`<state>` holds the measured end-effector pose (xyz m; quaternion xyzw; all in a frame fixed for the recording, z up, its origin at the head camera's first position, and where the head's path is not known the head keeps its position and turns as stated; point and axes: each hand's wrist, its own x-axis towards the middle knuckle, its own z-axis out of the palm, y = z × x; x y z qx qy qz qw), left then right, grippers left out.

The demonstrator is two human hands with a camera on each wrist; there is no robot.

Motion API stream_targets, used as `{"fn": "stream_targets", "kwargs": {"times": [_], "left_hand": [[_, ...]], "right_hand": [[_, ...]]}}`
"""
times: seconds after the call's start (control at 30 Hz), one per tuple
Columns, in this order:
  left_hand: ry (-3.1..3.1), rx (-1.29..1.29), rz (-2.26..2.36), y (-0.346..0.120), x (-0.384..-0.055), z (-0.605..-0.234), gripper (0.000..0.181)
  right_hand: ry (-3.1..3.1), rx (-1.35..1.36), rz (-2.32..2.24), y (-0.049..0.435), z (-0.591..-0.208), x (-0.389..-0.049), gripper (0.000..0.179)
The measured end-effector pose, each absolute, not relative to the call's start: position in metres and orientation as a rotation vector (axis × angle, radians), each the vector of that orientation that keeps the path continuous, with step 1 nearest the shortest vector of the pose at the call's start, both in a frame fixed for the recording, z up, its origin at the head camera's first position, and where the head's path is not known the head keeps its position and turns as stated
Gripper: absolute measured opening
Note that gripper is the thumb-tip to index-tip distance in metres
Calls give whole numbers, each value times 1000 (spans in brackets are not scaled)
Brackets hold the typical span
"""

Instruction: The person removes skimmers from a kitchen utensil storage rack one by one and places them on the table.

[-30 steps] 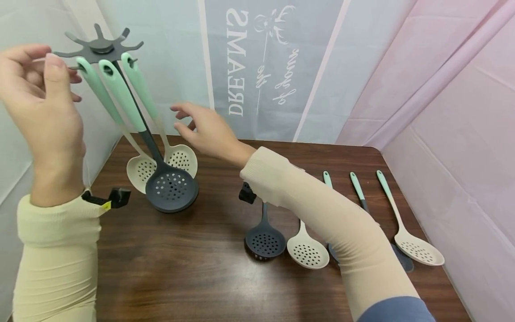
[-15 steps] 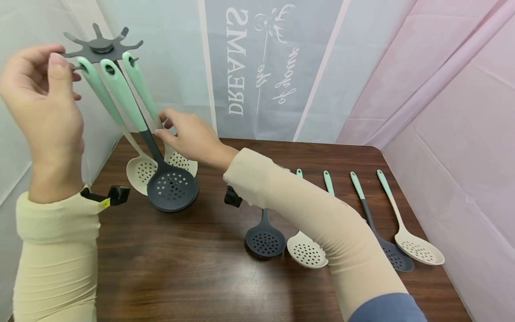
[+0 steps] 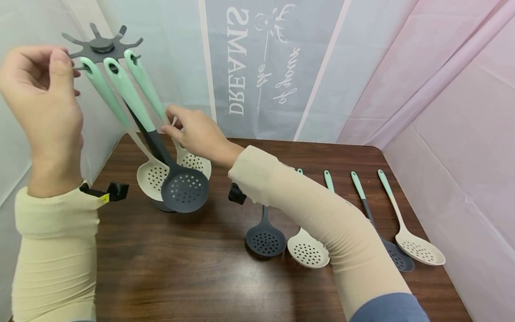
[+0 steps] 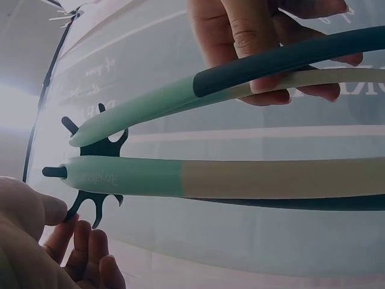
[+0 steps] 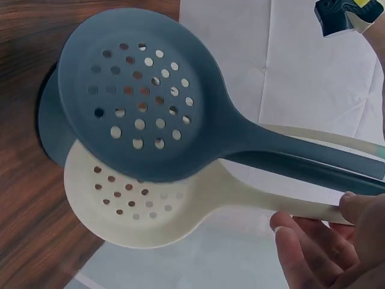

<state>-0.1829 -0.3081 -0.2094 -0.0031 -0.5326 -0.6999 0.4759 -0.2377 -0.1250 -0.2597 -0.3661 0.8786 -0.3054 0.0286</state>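
A dark grey utensil rack [image 3: 100, 47] with curved hooks stands at the left of the table. My left hand [image 3: 48, 96] pinches one hook tip between thumb and fingers. Three slotted utensils with mint handles hang on the rack: a dark skimmer [image 3: 185, 190] in front, a cream one [image 3: 153, 179] behind it to the left, and a cream skimmer [image 3: 197, 163] to the right. My right hand [image 3: 199, 134] pinches the shaft of that right cream skimmer, as the right wrist view also shows. The rack's base [image 3: 162, 205] is mostly hidden behind the heads.
On the brown table [image 3: 177, 277] to the right lie a dark skimmer [image 3: 265, 239], a cream skimmer [image 3: 307, 250], a dark slotted turner [image 3: 398, 257] and a cream slotted spoon [image 3: 420, 248]. My right sleeve covers part of this row. A printed curtain [image 3: 273, 120] rises behind.
My right hand has reached left, taken hold of the right cream skimmer's shaft and come slightly back right. The hanging utensils have swung right, off the rack's base. My left hand has shifted slightly right.
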Motion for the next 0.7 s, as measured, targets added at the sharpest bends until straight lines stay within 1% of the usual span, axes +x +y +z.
{"fn": "stream_targets", "kwargs": {"times": [0.47,0.7], "left_hand": [[-1398,12,-1628,-309,-180,-210,10],[-1406,21,-1612,-311,-179,-211,11]], "right_hand": [[2891,-1059,-1010,-119,-263,-239,16],[2968,-1060,-918,-114,-261,-239,17]]}}
